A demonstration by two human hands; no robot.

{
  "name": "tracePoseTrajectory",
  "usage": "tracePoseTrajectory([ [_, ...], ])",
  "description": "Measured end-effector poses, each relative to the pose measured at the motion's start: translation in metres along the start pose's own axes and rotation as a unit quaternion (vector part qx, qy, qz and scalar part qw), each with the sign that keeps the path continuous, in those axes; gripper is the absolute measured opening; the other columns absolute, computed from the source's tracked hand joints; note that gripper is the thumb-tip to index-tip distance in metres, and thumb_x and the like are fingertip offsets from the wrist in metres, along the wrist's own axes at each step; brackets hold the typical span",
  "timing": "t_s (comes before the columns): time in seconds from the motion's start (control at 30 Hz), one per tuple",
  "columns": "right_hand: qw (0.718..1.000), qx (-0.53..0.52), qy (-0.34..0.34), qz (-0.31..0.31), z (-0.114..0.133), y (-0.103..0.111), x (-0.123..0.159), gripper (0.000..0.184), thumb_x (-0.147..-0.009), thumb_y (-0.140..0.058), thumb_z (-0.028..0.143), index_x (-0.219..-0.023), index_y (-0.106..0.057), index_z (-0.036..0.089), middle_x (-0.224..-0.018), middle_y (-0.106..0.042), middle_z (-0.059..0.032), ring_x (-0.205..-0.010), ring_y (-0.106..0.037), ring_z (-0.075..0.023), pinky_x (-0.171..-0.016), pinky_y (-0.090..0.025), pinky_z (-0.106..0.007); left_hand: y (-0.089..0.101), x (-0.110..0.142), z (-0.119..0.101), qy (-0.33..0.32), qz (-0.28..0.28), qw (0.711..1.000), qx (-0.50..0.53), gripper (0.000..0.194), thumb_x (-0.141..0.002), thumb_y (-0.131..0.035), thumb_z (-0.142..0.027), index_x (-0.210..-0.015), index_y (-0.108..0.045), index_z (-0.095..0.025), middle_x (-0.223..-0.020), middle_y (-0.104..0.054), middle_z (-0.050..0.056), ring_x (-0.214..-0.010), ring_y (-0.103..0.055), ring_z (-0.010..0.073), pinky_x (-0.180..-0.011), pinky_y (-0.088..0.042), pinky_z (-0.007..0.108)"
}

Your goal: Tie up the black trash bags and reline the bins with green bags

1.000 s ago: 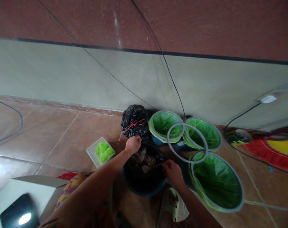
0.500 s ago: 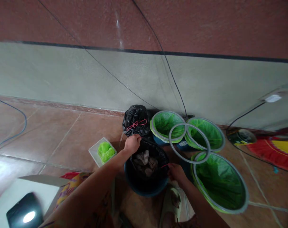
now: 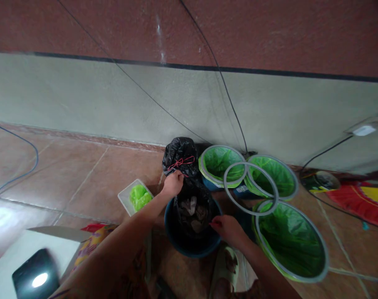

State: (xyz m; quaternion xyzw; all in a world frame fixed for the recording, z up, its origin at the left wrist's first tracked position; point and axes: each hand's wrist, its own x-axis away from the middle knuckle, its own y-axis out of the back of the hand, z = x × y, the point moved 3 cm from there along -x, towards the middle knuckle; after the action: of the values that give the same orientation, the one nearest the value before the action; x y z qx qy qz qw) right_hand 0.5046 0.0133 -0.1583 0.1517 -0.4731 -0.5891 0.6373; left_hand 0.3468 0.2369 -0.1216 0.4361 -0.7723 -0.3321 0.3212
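A black trash bag [image 3: 193,193] with crumpled paper-like waste [image 3: 193,214] in it sits inside a dark blue bin [image 3: 189,251]. My left hand [image 3: 174,184] pinches the bag's red drawstring at its far left edge. At the bag's right edge, my right hand [image 3: 228,227] is closed on the red drawstring too. The bag's mouth stands open between my hands. Just behind the bin is a second black bag [image 3: 179,147], tied with a red string in a bow [image 3: 181,162].
Three bins with green liners, a back one [image 3: 221,162], a back right one [image 3: 277,178] and a front right one [image 3: 293,241], stand on the right. A loose grey ring [image 3: 229,197] lies across them. Left is a clear tub [image 3: 126,199] with green plastic [image 3: 140,197]. A white box [image 3: 30,249] carries a dark device.
My left hand has risen slightly, drawing the drawstring up. My right hand has moved left and a little down, and the bag's mouth has narrowed.
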Motion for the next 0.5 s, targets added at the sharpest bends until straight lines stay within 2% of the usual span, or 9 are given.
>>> tracePoseTrajectory([
  [0.03, 0.999, 0.029, -0.005, 0.017, 0.000, 0.000, 0.003, 0.025, -0.089, -0.052, 0.033, -0.080, -0.073, 0.023, -0.075, -0.073, -0.0052, -0.072, -0.066, -0.0188, -0.061, -0.035, -0.027, 0.000, -0.002, 0.001, 0.002, 0.006, 0.999, 0.049, 0.025, -0.089, -0.045, -0.020, -0.078, -0.066, -0.017, -0.083, -0.071, 0.005, -0.082, -0.065, 0.0169, -0.075, -0.046, 0.025],
  [0.1, 0.997, 0.073, -0.027, 0.011, -0.003, 0.006, 0.006, 0.023, -0.088, -0.054, 0.030, -0.080, -0.074, 0.023, -0.078, -0.074, -0.0067, -0.078, -0.067, -0.0210, -0.063, -0.035, -0.028, -0.001, -0.003, 0.003, 0.011, 0.021, 0.989, 0.148, 0.024, -0.086, -0.046, -0.020, -0.068, -0.062, -0.017, -0.072, -0.067, 0.003, -0.073, -0.062, 0.0145, -0.071, -0.046, 0.024],
  [0.2, 0.994, 0.074, -0.041, -0.063, -0.005, 0.027, 0.009, 0.024, -0.091, -0.050, 0.030, -0.091, -0.074, 0.024, -0.086, -0.075, -0.0063, -0.082, -0.068, -0.0219, -0.068, -0.039, -0.029, -0.001, 0.000, 0.002, 0.026, 0.050, 0.965, 0.257, 0.020, -0.082, -0.049, -0.022, -0.065, -0.058, -0.017, -0.056, -0.056, -0.002, -0.057, -0.054, 0.0109, -0.059, -0.042, 0.022],
  [0.33, 0.984, -0.008, -0.022, -0.175, 0.011, 0.054, 0.011, 0.030, -0.094, -0.046, 0.038, -0.100, -0.072, 0.025, -0.087, -0.075, -0.0042, -0.077, -0.067, -0.0205, -0.072, -0.043, -0.029, 0.008, 0.012, -0.013, -0.011, 0.123, 0.933, 0.337, 0.012, -0.074, -0.059, -0.025, -0.067, -0.060, -0.015, -0.049, -0.046, -0.007, -0.046, -0.041, 0.0072, -0.048, -0.031, 0.020],
  [0.4, 0.981, -0.071, 0.008, -0.182, 0.027, 0.058, 0.013, 0.029, -0.092, -0.049, 0.039, -0.098, -0.072, 0.023, -0.085, -0.074, -0.0039, -0.074, -0.066, -0.0193, -0.073, -0.045, -0.029, 0.016, 0.020, -0.025, -0.048, 0.169, 0.922, 0.345, 0.014, -0.072, -0.062, -0.028, -0.068, -0.063, -0.014, -0.051, -0.049, -0.006, -0.048, -0.042, 0.0067, -0.049, -0.030, 0.019],
  [0.5, 0.968, -0.192, 0.048, -0.151, 0.048, 0.057, 0.018, 0.029, -0.090, -0.053, 0.042, -0.097, -0.073, 0.022, -0.083, -0.073, -0.0037, -0.072, -0.065, -0.0173, -0.070, -0.048, -0.028, 0.027, 0.034, -0.041, -0.100, 0.256, 0.899, 0.340, 0.022, -0.074, -0.066, -0.034, -0.076, -0.067, -0.013, -0.059, -0.056, -0.003, -0.053, -0.046, 0.0069, -0.051, -0.033, 0.019],
])
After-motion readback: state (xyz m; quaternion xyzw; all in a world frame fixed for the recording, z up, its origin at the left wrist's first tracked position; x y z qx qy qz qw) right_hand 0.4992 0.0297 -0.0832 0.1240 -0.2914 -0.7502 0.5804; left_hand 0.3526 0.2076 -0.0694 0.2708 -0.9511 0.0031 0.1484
